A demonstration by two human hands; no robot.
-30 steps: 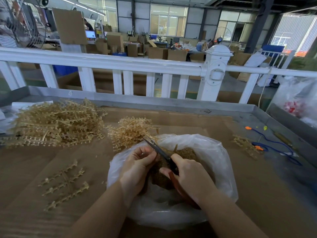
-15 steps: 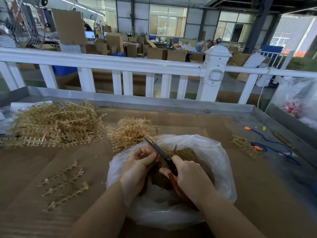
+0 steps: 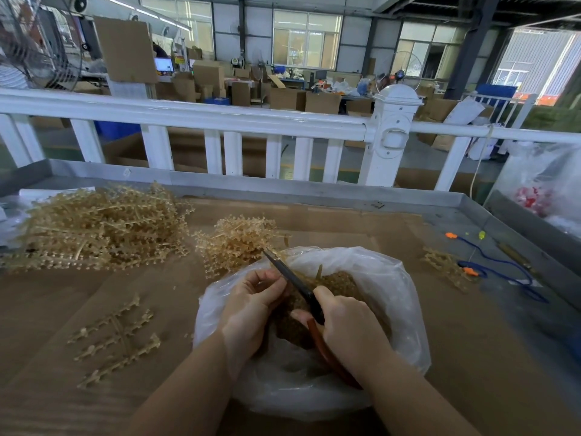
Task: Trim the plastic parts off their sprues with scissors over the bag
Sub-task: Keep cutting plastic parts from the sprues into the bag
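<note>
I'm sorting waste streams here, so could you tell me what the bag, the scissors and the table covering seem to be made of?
Bag: thin translucent plastic film, glossy and crinkled. Scissors: dark blades, probably metal; the reddish-brown handles look plastic-coated. Table covering: likely matte brown cardboard, with visible sheet edges.

Factory floor: stacked cardboard boxes [image 3: 284, 97], industrial fan [image 3: 34, 42], steel columns [image 3: 468, 48], white railing [image 3: 188, 114].
</note>
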